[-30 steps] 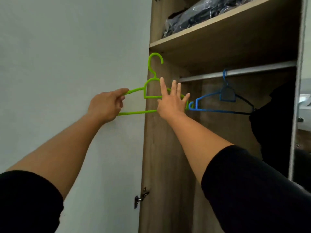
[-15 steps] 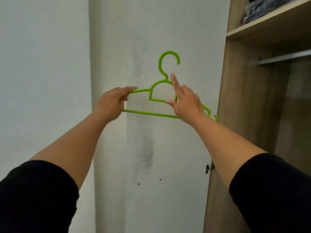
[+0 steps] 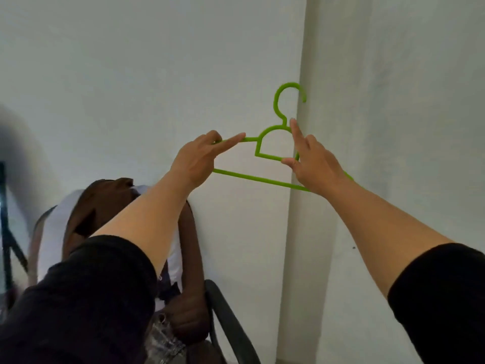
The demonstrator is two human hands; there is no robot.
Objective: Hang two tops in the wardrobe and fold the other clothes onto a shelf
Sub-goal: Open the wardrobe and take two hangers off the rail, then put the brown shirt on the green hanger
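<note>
A bright green plastic hanger (image 3: 265, 153) is held up in front of a white wall, hook upward. My left hand (image 3: 199, 160) grips its left shoulder, index finger stretched along the bar. My right hand (image 3: 312, 164) holds the right side near the neck, thumb under the inner bar and index finger pointing up beside the hook. A pile of clothes, brown (image 3: 110, 203) and white (image 3: 55, 232), lies draped over a chair at the lower left. The wardrobe is out of view.
A white wall fills the view, with a projecting pillar edge (image 3: 296, 232) running down right of centre. The chair's dark curved armrest (image 3: 231, 324) shows at the bottom. A black metal frame (image 3: 6, 232) stands at the far left edge.
The view has swung left, away from the wardrobe, which has left the frame. The hanger came off the rail with both hands holding it. The chair with clothes has come into view.
</note>
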